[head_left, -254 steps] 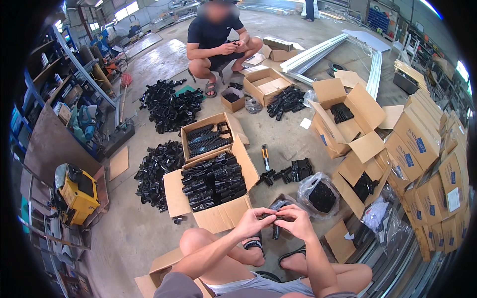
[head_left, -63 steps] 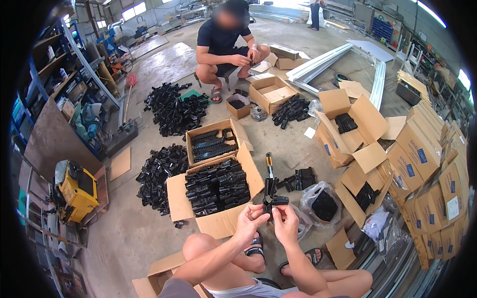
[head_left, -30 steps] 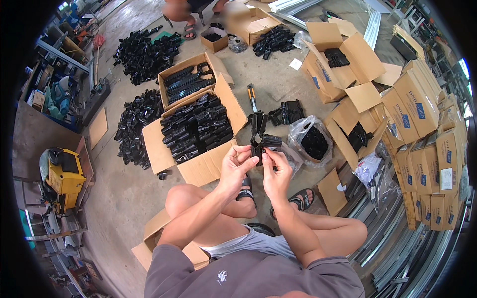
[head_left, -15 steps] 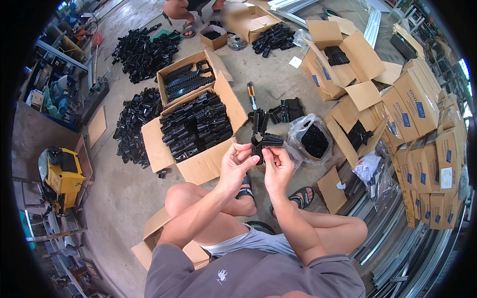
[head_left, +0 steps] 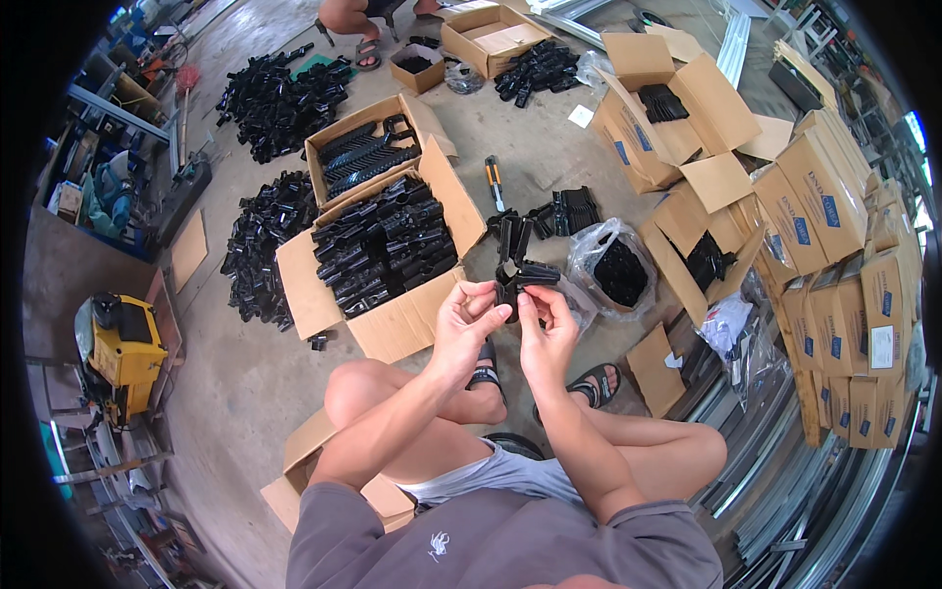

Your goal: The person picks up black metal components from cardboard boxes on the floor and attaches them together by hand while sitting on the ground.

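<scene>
Above my lap, both hands hold a black plastic bracket-like part (head_left: 511, 257) with several arms that stick up and out to the right. My left hand (head_left: 465, 319) pinches its lower left side between thumb and fingers. On the lower right side, my right hand (head_left: 546, 319) grips it the same way. The spot where the fingertips meet the part is partly hidden. Just ahead lies a screwdriver-like tool with an orange and black handle (head_left: 494, 175). Beside it sits a row of black parts (head_left: 575, 212). A clear plastic bag of small black pieces (head_left: 620, 273) stands to the right.
An open carton (head_left: 306, 291) packed with black parts is at the left, before another filled box (head_left: 420, 113). Heaps of black parts (head_left: 280, 103) lie beyond. Stacked cartons (head_left: 797, 221) and long metal profiles (head_left: 775, 491) line the right. A crouching person (head_left: 345, 18) is at the back.
My hands keep the black part in nearly the same place and grip. The surroundings have shifted very slightly in the picture.
</scene>
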{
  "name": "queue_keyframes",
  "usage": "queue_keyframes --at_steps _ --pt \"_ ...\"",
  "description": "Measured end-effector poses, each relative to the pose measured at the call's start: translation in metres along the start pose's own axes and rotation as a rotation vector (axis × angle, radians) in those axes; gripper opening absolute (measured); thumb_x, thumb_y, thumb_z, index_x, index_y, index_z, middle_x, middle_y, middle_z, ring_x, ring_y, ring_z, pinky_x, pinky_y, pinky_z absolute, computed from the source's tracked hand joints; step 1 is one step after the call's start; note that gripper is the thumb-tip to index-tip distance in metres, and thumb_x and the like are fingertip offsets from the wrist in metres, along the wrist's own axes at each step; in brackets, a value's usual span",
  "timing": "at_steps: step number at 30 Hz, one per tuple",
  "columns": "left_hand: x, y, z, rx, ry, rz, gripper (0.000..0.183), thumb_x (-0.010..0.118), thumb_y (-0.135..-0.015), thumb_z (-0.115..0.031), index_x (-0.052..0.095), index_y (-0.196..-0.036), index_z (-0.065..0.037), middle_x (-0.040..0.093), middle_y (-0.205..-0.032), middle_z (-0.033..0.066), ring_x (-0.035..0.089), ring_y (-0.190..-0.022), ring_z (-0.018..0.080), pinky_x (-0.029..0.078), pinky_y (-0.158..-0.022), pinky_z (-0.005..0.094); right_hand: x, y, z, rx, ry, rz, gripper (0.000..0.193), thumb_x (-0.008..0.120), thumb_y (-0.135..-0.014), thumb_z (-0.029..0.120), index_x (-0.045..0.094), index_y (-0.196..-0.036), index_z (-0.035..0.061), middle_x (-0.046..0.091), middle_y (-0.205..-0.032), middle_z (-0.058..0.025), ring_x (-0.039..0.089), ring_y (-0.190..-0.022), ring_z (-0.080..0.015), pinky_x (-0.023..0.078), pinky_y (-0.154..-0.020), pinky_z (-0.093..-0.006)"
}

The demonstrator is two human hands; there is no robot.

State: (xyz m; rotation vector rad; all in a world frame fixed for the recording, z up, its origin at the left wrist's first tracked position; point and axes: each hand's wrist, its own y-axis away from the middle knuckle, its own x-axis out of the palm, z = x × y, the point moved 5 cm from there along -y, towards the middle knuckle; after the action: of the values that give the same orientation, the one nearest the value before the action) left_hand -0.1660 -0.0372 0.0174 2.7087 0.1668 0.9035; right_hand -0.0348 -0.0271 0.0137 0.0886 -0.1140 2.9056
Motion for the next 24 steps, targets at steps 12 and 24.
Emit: queue_keyframes --at_steps 12,24 --pt "0.0 0.0 0.002 0.003 -0.009 0.019 0.029 0.066 -0.086 0.007 0.051 -0.108 -0.003 0.066 -0.108 0.0092 0.062 -0.095 0.0106 0.051 -0.084 0.0244 0.0 0.001 -0.011 0.069 -0.149 0.024 0.017 0.067 -0.091 0.011 0.062 -0.1 -0.0024 0.066 -0.093 -0.0089 0.063 -0.083 -0.0142 0.051 -0.075 -0.028" --pt "0.002 0.001 -0.001 -0.019 -0.023 0.01 0.03 0.066 -0.086 0.006 0.051 -0.11 -0.003 0.067 -0.108 0.0102 0.063 -0.097 0.0116 0.051 -0.084 0.0244 0.0 0.0 -0.014 0.1 -0.062 0.065 0.018 0.067 -0.091 0.006 0.061 -0.106 -0.0022 0.065 -0.097 -0.0075 0.062 -0.089 -0.0123 0.05 -0.081 -0.0252"
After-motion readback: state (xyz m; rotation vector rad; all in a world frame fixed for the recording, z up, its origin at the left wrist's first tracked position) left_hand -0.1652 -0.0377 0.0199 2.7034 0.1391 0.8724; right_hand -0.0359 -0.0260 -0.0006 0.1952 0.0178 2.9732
